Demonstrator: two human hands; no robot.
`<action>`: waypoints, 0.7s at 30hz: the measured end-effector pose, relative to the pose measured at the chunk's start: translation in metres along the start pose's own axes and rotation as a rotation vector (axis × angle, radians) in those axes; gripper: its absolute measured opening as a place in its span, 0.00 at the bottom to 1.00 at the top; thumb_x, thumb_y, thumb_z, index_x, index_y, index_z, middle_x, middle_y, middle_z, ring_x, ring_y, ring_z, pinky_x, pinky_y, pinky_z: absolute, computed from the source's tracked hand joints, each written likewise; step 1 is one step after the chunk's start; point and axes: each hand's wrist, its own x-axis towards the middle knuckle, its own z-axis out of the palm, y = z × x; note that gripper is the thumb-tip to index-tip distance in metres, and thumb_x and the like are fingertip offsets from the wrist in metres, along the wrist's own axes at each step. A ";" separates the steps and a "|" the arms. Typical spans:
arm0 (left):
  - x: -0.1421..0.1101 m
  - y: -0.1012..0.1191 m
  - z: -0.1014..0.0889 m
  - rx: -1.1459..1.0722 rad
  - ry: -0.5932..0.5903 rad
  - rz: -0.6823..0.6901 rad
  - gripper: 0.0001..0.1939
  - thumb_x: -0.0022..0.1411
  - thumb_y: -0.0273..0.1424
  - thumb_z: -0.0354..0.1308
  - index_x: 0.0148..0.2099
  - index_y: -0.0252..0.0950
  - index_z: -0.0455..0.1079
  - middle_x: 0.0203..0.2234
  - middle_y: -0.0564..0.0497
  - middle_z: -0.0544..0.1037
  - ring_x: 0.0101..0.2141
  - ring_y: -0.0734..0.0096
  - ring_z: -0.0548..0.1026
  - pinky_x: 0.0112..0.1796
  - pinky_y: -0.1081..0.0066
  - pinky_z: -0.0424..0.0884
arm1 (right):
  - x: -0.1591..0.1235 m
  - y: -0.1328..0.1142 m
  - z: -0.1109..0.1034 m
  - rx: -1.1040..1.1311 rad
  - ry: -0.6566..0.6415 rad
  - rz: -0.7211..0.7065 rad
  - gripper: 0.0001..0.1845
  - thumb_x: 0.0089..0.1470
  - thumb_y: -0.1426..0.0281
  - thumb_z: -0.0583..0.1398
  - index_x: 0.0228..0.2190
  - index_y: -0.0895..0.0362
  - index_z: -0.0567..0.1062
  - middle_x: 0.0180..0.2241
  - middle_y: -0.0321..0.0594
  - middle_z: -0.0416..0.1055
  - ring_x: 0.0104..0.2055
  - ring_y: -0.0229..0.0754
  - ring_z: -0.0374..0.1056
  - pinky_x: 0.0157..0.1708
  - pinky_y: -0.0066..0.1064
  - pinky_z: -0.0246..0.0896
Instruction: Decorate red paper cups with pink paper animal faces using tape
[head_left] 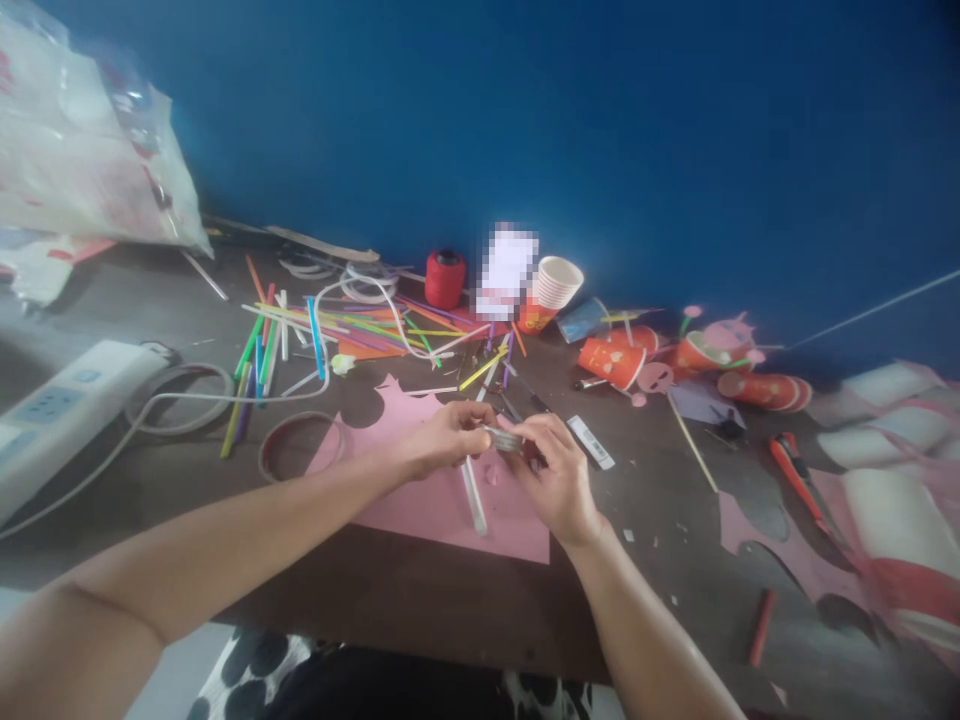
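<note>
My left hand (446, 438) and my right hand (559, 478) meet above a pink paper sheet (442, 500) on the dark table. Both pinch a small shiny, silvery object (504, 438) between their fingertips; I cannot make out what it is. A white straw (473, 496) hangs down from under my left hand, slanting over the pink paper. Fingers of both hands are curled closed around the small object.
Colourful straws (315, 335) lie scattered at the back left, with a white power strip (60, 410) and cable. A red thread spool (445, 278), stacked paper cups (553, 285), red cups (615, 360), an orange utility knife (799, 480) and pink scraps fill the right side.
</note>
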 end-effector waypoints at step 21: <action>0.002 -0.004 -0.006 -0.477 -0.155 -0.091 0.09 0.47 0.28 0.55 0.34 0.32 0.66 0.21 0.51 0.72 0.22 0.71 0.73 0.18 0.77 0.65 | 0.002 0.009 0.006 0.397 0.077 0.226 0.05 0.50 0.69 0.62 0.31 0.55 0.70 0.32 0.37 0.63 0.31 0.37 0.64 0.27 0.27 0.62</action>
